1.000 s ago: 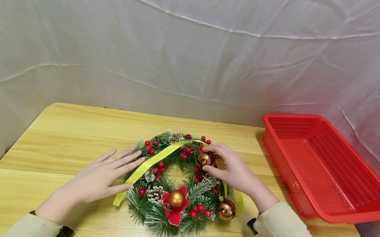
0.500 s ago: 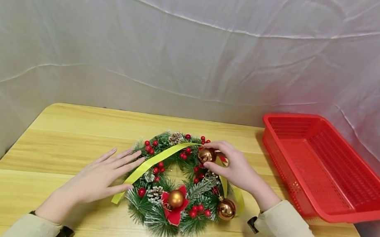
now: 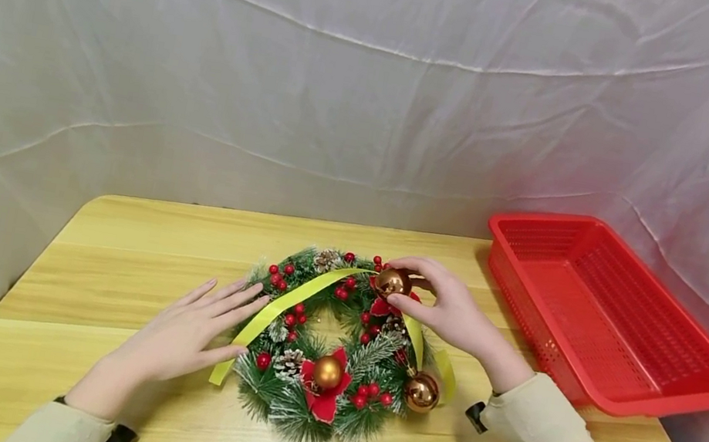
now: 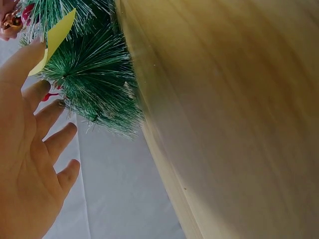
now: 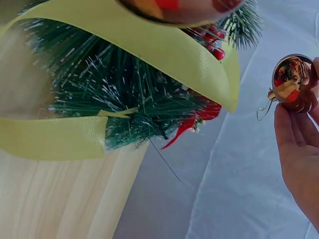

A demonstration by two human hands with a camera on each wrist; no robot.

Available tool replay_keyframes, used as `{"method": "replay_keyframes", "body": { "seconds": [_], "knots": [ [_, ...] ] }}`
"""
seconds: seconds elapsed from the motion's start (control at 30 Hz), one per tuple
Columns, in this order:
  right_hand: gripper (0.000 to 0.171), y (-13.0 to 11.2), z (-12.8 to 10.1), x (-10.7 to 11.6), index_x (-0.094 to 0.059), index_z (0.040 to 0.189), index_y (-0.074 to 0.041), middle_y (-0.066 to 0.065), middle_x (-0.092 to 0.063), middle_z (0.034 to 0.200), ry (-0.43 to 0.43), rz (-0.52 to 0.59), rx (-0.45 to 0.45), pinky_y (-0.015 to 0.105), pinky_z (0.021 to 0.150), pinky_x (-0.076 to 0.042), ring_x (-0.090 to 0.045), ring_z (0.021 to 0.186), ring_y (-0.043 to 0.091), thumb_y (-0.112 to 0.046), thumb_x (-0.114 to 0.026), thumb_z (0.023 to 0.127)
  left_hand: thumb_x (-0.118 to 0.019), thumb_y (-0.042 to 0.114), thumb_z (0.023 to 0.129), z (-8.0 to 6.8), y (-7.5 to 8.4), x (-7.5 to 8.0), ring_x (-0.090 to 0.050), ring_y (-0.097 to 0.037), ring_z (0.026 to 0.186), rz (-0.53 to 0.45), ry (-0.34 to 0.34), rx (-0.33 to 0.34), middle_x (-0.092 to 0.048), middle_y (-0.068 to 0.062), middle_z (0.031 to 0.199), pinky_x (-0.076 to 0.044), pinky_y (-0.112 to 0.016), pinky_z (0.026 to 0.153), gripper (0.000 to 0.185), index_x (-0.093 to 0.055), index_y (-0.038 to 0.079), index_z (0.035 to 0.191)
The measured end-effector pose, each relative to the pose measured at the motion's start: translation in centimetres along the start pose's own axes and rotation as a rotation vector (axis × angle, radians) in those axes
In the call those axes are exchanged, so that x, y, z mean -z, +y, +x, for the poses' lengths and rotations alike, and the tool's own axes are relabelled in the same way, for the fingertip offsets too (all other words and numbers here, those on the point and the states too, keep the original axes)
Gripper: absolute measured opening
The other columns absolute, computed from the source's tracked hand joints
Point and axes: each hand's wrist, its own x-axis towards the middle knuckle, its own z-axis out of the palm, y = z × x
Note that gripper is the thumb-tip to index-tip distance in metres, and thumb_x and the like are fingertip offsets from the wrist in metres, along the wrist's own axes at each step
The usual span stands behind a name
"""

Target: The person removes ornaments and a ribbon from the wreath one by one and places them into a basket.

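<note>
A green Christmas wreath (image 3: 302,408) with red berries, pine cones and gold baubles lies on the wooden table (image 3: 111,243). A yellow ribbon (image 3: 284,303) arcs over it. My right hand (image 3: 445,310) pinches a gold bauble (image 3: 392,282) (image 5: 293,82) just above the wreath's upper right part; its wire hook hangs free. My left hand (image 3: 187,338) lies flat, fingers straight, on the table at the wreath's left edge, fingertips touching the ribbon (image 4: 57,32) and the needles (image 4: 94,74).
An empty red plastic basket (image 3: 612,319) stands at the table's right back corner. A white cloth backdrop (image 3: 347,95) hangs behind the table. Two more gold baubles (image 3: 421,392) sit on the wreath's near side.
My right hand has lifted the gold bauble up and slightly back, off the wreath. The left hand has stayed put.
</note>
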Motion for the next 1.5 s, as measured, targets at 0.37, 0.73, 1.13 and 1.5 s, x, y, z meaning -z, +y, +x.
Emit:
{"method": "replay_keyframes", "body": {
  "seconds": [0.37,0.73,1.13,1.5],
  "knots": [
    [0.045,0.1,-0.6,1.3,-0.058,0.126,-0.006,0.006,-0.060,0.121,0.048,-0.036,0.022,0.036,0.094,-0.048,-0.058,0.108,0.019,-0.013,-0.073,0.085,-0.047,0.057,0.094,0.0,0.0,-0.1,-0.014,-0.019,0.144,0.000,0.000,0.004,-0.019,0.004,0.158,-0.007,-0.047,0.116,0.071,-0.021,0.028,0.154],
    [0.045,0.5,-1.6,2.5,-0.060,0.125,-0.008,0.004,-0.060,0.120,0.090,-0.103,0.018,0.032,0.092,-0.049,-0.059,0.103,0.016,-0.014,-0.076,0.083,-0.045,0.058,0.094,-0.1,0.0,-0.2,-0.014,-0.018,0.144,-0.001,0.002,0.004,-0.019,0.004,0.158,-0.005,-0.046,0.116,0.071,-0.021,0.028,0.154],
    [0.047,1.4,-3.0,3.8,-0.060,0.123,-0.006,0.006,-0.061,0.116,0.149,-0.122,0.014,0.021,0.090,-0.048,-0.061,0.099,0.018,-0.006,-0.078,0.079,-0.045,0.059,0.094,-0.2,-0.1,-0.3,-0.015,-0.017,0.144,0.000,0.010,-0.002,-0.020,0.005,0.158,-0.007,-0.047,0.116,0.071,-0.022,0.028,0.153],
    [0.046,1.5,-4.0,4.9,-0.061,0.119,0.001,0.012,-0.061,0.113,0.204,-0.136,-0.002,0.014,0.089,-0.047,-0.061,0.095,0.020,0.004,-0.077,0.076,-0.046,0.057,0.094,-0.2,0.0,-0.2,-0.015,-0.017,0.144,-0.009,0.006,0.002,-0.020,0.004,0.158,-0.004,-0.045,0.117,0.071,-0.021,0.028,0.153]
  ]
}}
